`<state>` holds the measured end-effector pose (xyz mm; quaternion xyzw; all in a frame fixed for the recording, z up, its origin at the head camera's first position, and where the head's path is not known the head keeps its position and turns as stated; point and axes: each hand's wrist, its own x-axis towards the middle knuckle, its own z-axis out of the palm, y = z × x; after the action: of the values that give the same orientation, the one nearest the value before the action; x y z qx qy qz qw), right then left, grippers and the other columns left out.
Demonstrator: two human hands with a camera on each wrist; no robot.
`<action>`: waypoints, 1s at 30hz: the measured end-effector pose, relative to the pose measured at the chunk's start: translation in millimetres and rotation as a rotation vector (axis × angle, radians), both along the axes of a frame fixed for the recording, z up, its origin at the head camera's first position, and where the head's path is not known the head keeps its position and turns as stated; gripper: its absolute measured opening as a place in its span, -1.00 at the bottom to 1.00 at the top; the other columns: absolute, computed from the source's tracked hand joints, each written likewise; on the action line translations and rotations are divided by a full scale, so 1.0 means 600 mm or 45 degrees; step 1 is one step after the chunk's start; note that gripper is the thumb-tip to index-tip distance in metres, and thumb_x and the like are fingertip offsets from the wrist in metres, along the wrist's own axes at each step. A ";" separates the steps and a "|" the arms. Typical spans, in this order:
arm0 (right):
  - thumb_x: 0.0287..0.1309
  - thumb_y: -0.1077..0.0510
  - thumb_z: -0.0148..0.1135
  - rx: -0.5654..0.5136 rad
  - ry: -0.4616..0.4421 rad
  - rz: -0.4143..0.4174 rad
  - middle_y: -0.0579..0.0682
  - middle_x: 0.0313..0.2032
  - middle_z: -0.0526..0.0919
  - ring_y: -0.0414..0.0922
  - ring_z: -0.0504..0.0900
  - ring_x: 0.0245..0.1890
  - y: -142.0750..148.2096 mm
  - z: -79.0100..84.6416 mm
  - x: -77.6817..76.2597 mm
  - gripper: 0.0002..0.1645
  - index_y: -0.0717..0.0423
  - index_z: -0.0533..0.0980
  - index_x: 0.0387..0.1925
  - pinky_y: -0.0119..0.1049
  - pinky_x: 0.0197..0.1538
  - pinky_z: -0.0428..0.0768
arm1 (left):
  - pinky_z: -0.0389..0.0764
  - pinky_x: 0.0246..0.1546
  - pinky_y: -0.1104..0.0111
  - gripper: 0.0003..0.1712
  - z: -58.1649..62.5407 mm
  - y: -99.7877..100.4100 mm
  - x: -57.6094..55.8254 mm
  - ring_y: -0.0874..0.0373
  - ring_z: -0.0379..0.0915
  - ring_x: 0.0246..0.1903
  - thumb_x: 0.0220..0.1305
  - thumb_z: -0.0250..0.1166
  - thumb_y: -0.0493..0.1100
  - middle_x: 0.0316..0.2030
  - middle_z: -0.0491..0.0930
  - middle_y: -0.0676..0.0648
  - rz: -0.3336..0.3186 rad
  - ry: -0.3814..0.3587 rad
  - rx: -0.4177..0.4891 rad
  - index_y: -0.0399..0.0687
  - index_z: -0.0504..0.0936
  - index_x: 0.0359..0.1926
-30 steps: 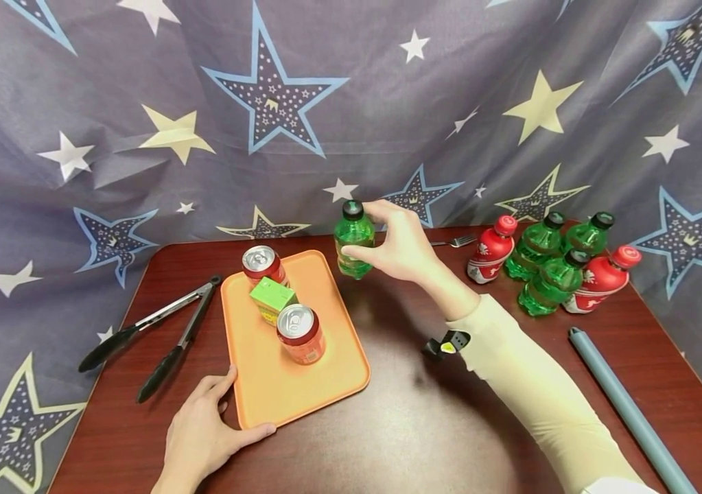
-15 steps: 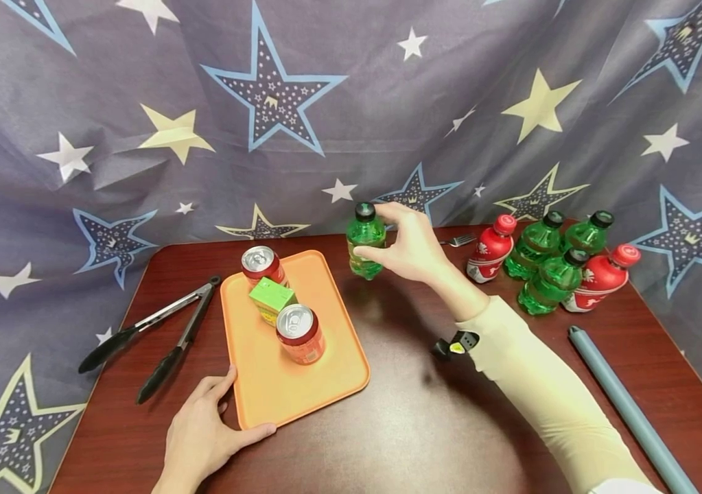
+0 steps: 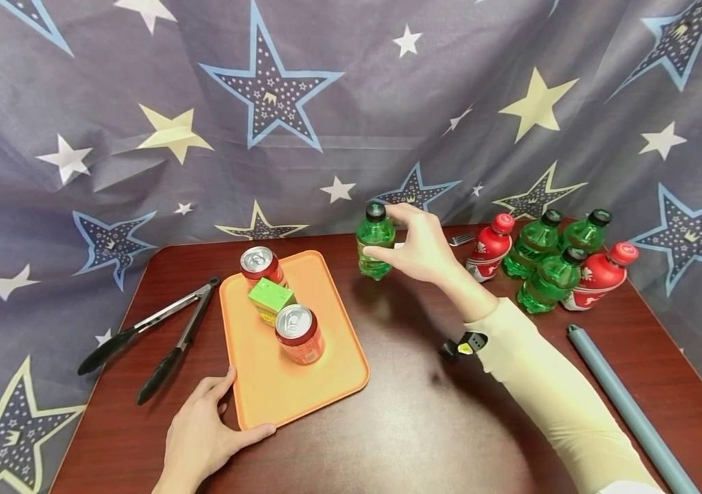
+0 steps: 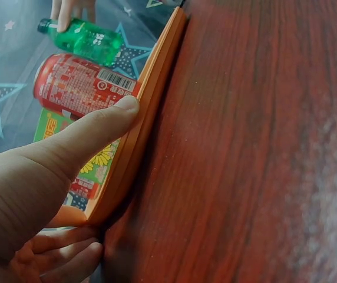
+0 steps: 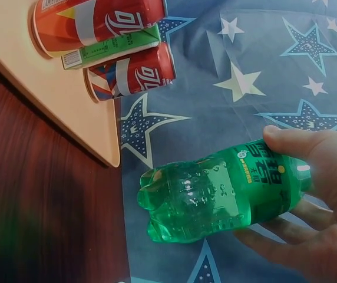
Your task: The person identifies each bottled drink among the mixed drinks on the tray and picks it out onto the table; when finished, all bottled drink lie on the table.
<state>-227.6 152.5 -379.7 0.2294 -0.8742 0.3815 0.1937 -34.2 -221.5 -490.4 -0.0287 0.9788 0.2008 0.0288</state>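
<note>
My right hand (image 3: 426,248) holds a small green soda bottle (image 3: 372,232) upright behind the tray's right side, thumb on one side and fingers on the other. Its clear lower end (image 5: 186,203) shows raised off the tabletop in the right wrist view. At the near left corner of the orange tray (image 3: 291,398), my left hand (image 3: 199,432) grips the rim, thumb (image 4: 92,132) along the front edge and fingers round the left side. On the tray stand a red soda can (image 3: 301,343), a green drink carton (image 3: 272,302) and another red can (image 3: 259,264) at the back.
Black-handled tongs (image 3: 180,336) lie spread left of the tray. At the back right stand green bottles (image 3: 548,278) and red bottles (image 3: 489,250). A fork (image 3: 462,239) lies behind my right hand, and a grey-blue rod (image 3: 628,405) along the right side.
My right hand has carried the green soda bottle a little to the right, away from the tray. The left hand and the things on the tray have stayed put.
</note>
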 end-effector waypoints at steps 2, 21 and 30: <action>-0.05 0.01 0.74 0.002 -0.002 -0.006 0.01 0.00 0.80 -0.07 0.77 -0.02 0.002 0.000 0.000 -0.38 0.05 0.73 0.08 -0.13 0.09 0.70 | 0.58 -0.26 0.22 0.58 0.000 0.000 0.000 0.13 0.60 -0.12 -0.40 0.51 0.77 0.14 0.59 -0.08 0.001 0.001 0.001 -0.11 0.42 0.56; -0.06 -0.01 0.75 0.021 0.011 -0.051 -0.02 -0.06 0.79 -0.07 0.76 -0.08 0.035 -0.008 0.007 -0.45 0.03 0.72 -0.02 -0.11 0.05 0.69 | 0.52 -0.32 0.26 0.59 -0.001 -0.002 0.001 0.15 0.55 -0.17 -0.41 0.51 0.77 0.10 0.59 -0.08 0.008 0.003 -0.003 -0.09 0.42 0.56; -0.05 0.02 0.75 0.048 0.038 -0.091 -0.01 -0.10 0.79 -0.08 0.77 -0.16 0.057 -0.001 0.020 -0.44 0.06 0.72 0.00 -0.11 -0.03 0.70 | 0.45 -0.36 0.30 0.58 0.000 -0.001 -0.001 0.18 0.48 -0.23 -0.40 0.53 0.76 0.04 0.58 -0.07 -0.003 0.011 -0.011 -0.10 0.42 0.55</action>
<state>-215.7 186.9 -380.6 0.2075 -0.8859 0.3543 0.2160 -34.8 -222.4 -490.5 -0.0267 0.9798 0.1968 0.0249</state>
